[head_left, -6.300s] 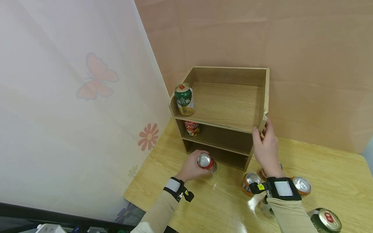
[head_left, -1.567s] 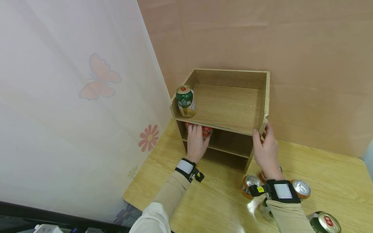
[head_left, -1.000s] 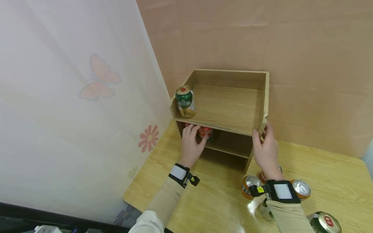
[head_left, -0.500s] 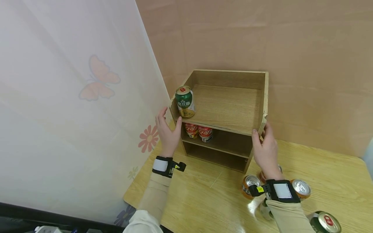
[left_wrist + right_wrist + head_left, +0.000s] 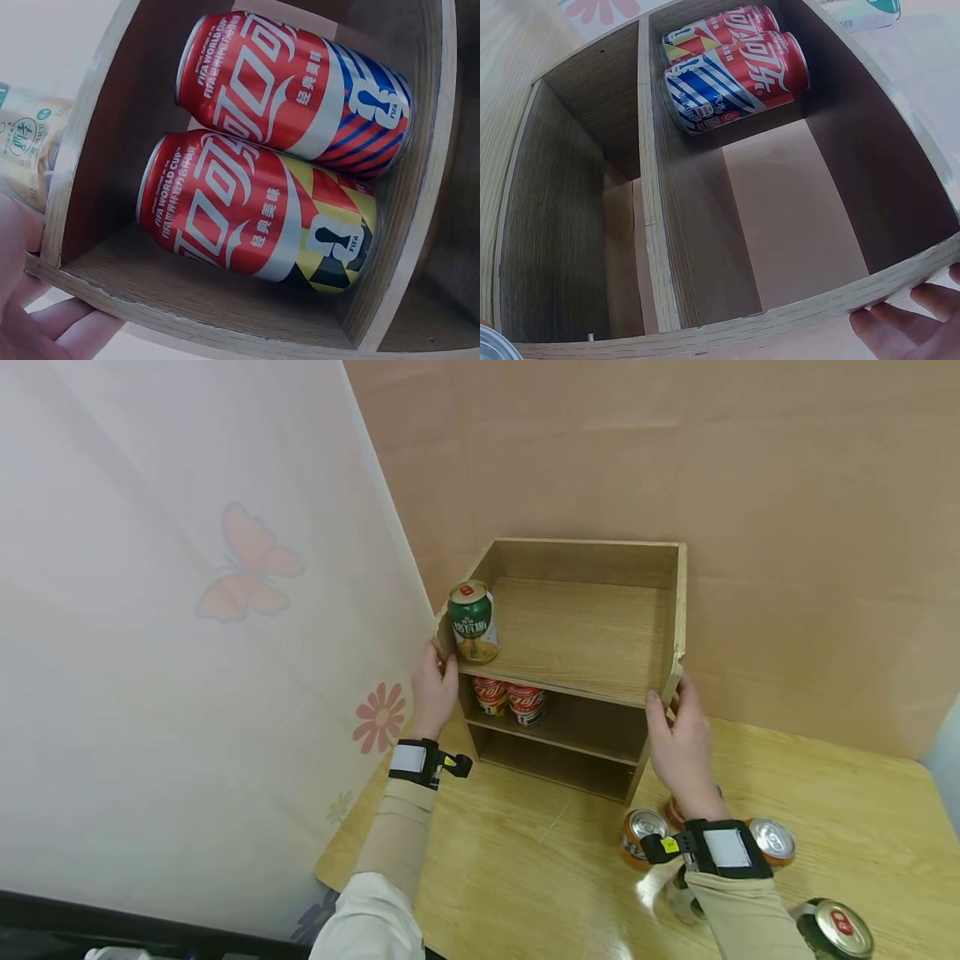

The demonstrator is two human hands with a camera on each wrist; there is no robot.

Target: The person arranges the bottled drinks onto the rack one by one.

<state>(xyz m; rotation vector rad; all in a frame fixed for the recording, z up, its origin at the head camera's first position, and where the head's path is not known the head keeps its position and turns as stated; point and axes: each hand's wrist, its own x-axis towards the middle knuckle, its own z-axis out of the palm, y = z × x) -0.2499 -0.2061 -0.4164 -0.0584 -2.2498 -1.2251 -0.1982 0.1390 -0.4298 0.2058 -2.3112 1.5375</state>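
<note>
A wooden shelf (image 5: 585, 627) with three levels stands on the table. My left hand (image 5: 433, 697) grips its left side near the top front corner. On the opposite side panel, my right hand (image 5: 681, 752) holds the edge, thumb in front and fingers outside. A green and gold drink can (image 5: 472, 622) stands at the left of the top level. Below it, two red cola cans, one with a yellow base pattern (image 5: 262, 210) and one with a blue striped base (image 5: 300, 90), stand side by side at the left of the middle level. The bottom level shows bare wood.
Orange cans (image 5: 647, 831) stand on the wooden table (image 5: 525, 860) around my right wrist, one partly hidden. A green can (image 5: 836, 928) is at the front right; another can (image 5: 684, 897) is half covered by my right sleeve. A white wall sheet (image 5: 225, 735) borders the left.
My left hand set a second red cola can beside the first on the middle level, let go, moved out left and took hold of the shelf's left side. My right hand kept its grip.
</note>
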